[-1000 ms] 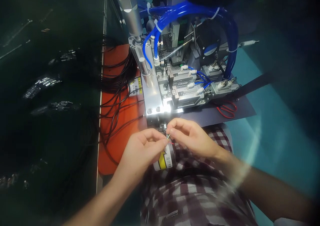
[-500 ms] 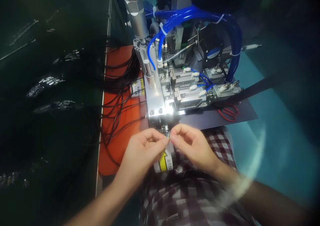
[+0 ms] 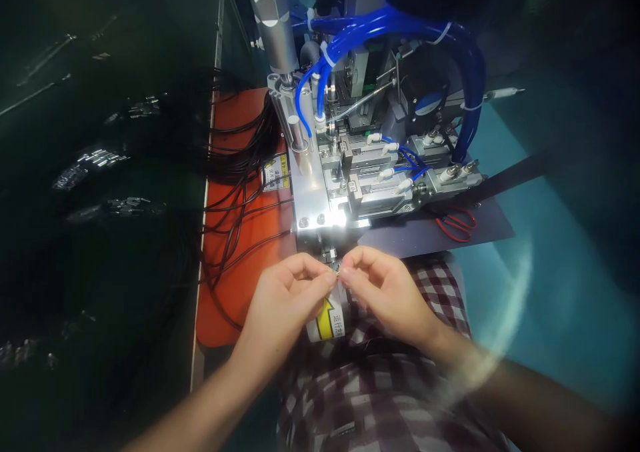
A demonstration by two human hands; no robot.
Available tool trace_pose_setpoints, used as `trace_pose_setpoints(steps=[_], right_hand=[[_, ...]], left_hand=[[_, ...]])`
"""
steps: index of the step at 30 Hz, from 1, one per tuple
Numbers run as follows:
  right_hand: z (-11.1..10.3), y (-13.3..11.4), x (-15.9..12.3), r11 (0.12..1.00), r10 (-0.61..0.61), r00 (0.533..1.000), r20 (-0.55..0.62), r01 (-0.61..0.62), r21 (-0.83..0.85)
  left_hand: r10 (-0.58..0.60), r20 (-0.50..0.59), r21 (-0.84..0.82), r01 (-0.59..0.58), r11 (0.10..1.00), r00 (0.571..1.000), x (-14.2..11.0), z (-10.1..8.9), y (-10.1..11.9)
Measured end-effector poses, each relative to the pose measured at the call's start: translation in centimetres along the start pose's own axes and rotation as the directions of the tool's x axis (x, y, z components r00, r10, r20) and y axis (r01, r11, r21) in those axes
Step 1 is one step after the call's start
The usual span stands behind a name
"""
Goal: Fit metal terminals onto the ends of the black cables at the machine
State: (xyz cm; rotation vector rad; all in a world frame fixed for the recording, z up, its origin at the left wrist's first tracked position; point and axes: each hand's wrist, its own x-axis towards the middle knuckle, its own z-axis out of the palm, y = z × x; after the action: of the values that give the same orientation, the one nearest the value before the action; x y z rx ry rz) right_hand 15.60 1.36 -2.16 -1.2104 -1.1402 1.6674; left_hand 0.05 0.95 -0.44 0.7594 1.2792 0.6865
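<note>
My left hand (image 3: 290, 292) and my right hand (image 3: 383, 292) meet just in front of the machine, thumb and forefinger pinched on each. Between the fingertips are the ends of thin wires (image 3: 337, 271), mostly hidden by the fingers; only a short light bit shows. The fingertips sit very close together, just below the small metal feed point (image 3: 331, 255) at the machine's front. Under them is a white label with a yellow arrow (image 3: 326, 322). The machine (image 3: 313, 195) has a bright metal block at its front left corner.
Black cables (image 3: 240, 179) lie across the orange surface (image 3: 225, 305) on the left. Blue air hoses (image 3: 390, 22) arch over the machine. Red-handled scissors (image 3: 457, 225) lie on the grey plate (image 3: 410, 239) at right. Shiny metal parts (image 3: 103, 159) lie on the dark area far left.
My right fingertips have come down and closer to the left ones. The green and red wire strands that showed between them are now mostly covered. The view has shifted slightly.
</note>
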Motion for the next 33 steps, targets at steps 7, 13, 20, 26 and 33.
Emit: trace_pose_setpoints(steps=[7, 13, 20, 26, 33], right_hand=[[0.17, 0.37, -0.32, 0.999, 0.028, 0.999, -0.016, -0.029, -0.032], [-0.42, -0.15, 0.05, 0.997, 0.041, 0.999, 0.003, -0.040, -0.072], [-0.44, -0.04, 0.13, 0.998, 0.003, 1.000, -0.025, -0.004, -0.055], [-0.56, 0.07, -0.42, 0.979, -0.126, 0.990, -0.063, 0.113, -0.168], [-0.33, 0.21, -0.57, 0.975, -0.151, 0.986, -0.068, 0.137, -0.177]], left_hand=[[0.030, -0.029, 0.044, -0.028, 0.999, 0.999, 0.01, 0.03, -0.33], [0.031, -0.021, 0.069, -0.030, 0.997, 0.999, 0.06, 0.12, -0.38], [0.030, -0.006, 0.082, -0.029, 0.996, 1.000, -0.02, 0.15, -0.30], [0.016, 0.020, 0.035, -0.016, 0.999, 1.000, -0.09, 0.11, -0.39], [-0.006, 0.030, 0.031, 0.005, 1.000, 1.000, -0.17, 0.15, -0.37]])
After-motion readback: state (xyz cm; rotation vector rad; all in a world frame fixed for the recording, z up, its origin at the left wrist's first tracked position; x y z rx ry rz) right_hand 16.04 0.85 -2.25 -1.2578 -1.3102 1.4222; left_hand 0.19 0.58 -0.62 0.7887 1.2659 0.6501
